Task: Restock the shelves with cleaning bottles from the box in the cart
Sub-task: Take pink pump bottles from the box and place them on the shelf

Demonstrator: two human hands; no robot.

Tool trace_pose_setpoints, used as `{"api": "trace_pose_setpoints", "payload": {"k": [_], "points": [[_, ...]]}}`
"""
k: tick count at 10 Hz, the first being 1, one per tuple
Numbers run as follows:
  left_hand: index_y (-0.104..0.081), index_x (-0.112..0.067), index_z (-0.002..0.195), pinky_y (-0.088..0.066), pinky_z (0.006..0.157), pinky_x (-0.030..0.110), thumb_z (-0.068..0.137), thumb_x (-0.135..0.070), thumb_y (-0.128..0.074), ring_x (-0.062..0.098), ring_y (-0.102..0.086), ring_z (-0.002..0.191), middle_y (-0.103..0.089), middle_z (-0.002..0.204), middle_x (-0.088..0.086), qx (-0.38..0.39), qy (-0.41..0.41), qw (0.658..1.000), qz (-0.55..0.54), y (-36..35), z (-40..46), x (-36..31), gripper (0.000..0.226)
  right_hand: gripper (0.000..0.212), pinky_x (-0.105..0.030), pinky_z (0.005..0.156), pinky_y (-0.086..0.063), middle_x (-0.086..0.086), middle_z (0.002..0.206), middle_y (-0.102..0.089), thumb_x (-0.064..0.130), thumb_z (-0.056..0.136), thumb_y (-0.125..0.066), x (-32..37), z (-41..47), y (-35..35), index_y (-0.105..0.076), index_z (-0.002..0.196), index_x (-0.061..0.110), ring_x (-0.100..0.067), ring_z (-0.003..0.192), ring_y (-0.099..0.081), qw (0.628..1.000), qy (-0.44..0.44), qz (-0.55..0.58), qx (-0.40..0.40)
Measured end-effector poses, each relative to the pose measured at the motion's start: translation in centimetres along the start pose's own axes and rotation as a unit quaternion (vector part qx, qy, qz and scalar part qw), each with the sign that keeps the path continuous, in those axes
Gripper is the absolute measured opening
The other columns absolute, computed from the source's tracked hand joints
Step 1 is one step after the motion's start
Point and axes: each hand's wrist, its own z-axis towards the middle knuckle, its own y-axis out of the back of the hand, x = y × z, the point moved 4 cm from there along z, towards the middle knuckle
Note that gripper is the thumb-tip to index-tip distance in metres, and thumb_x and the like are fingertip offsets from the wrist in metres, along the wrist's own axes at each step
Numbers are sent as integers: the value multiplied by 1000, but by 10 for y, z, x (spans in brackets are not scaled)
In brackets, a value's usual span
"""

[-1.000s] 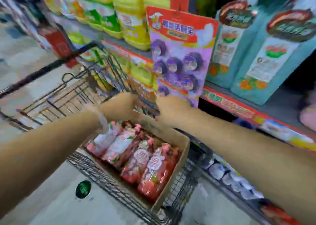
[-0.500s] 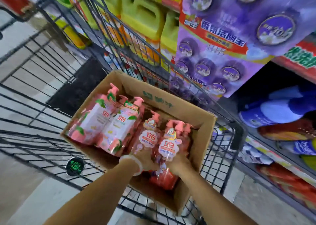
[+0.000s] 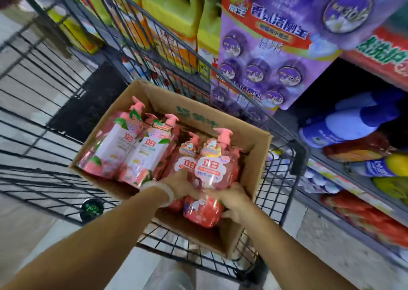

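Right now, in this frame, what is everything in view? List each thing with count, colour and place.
cardboard box: one, brown, in the cart
pump bottles: at least four visible, pink and red, lying in the box
shopping cart: one, black wire, beside the shelves
jugs: several, yellow-green, on the shelf behind the cart
hanging packs: two overlapping, purple, on the shelf front
pouches and bottles: several, blue, red, yellow, on the right shelves
wristband: one, pale, on the left wrist
left hand: on the red bottles
right hand: gripping the near red bottle's base
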Motion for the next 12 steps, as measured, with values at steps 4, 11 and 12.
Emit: {"api": "trace_pose_setpoints", "payload": {"k": [4,11,12], "points": [[-70,-23,83,-49,62,17,50,-16,-92,-2,-59,59,-70,64,-10,-109,-293,950,-19,74,-213,-196,40,36,-19,76,-54,6,95,-69,5,73,-78,163,-214,56,-59,102,17,-4,81,-65,923,364,-113,59],[-62,-19,119,-58,84,34,58,-26,-85,15,-70,91,-73,106,3,-109,-704,698,67,-125,-508,-642,65,43,-45,89,-51,1,100,-72,27,61,-71,266,-625,415,-67,103,17,-16,91,-64,717,665,-106,-181],[-64,-10,111,-59,67,20,76,-2,-72,8,-69,74,-74,87,-2,-62,-721,689,27,-178,-520,-681,37,31,-36,77,-53,1,102,-71,18,79,-68,272,-642,470,-63,110,19,-15,88,-65,696,674,-90,-231]]}}
